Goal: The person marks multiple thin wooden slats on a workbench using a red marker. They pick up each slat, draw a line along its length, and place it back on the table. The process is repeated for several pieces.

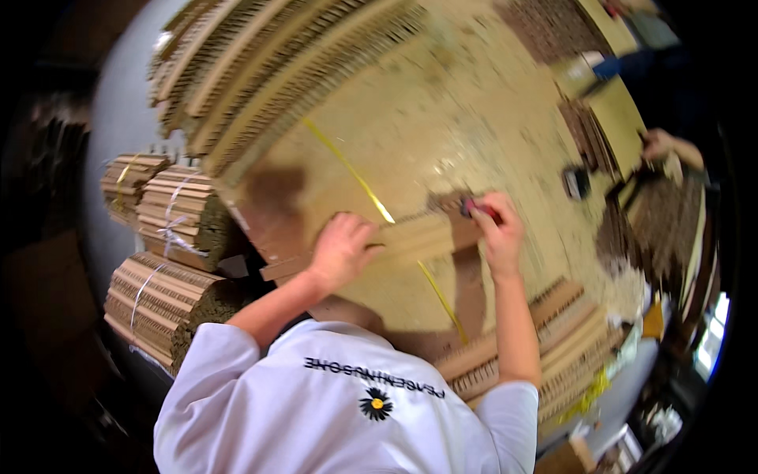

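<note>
A long, flat cardboard strip [422,241] lies across the worktable in front of me, over a yellow strap [347,164]. My left hand [341,251] is closed over the strip's left part, fingers at its far edge and thumb nearer me. Near the strip's right end, my right hand [503,233] grips a small red and dark hand tool [478,209]. Fingers cover most of that tool, so its exact kind is hidden. Small scraps lie just beyond the strip, close to the tool's tip.
Rows of corrugated cardboard strips [268,71] fill the far left, with more strips [545,340] near right. Tied cardboard bundles [162,308] stand at the left. A small dark object [576,182] sits at the right, where another person's hand [671,148] handles cardboard.
</note>
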Demonstrator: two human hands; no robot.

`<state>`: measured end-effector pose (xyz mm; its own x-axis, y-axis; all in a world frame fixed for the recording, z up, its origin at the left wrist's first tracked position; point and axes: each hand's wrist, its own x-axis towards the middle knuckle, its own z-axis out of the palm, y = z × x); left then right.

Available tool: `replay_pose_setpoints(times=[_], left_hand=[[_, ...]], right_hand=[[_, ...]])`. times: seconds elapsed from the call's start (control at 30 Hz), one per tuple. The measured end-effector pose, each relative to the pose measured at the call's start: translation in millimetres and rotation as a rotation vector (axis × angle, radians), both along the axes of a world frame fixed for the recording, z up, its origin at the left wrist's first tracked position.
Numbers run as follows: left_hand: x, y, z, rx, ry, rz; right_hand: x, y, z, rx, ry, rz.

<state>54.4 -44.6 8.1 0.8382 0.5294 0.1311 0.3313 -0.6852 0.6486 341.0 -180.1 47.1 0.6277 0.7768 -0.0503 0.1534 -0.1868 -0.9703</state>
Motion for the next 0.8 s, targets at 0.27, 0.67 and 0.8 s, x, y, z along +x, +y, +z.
replay_pose_setpoints(times=[0.27, 0.67, 0.8], left_hand=[[3, 15, -6, 0.003, 0.054, 0.012], [-2, -10, 18, 0.020, -0.052, -0.016], [1, -7, 9, 0.015, -0.051, 0.035]], right_hand=[[-4, -9, -4, 0.052, -0.014, 0.129], [3, 1, 0, -0.095, -0.470, 0.492], [5, 5, 6, -0.099, -0.521, 0.540]])
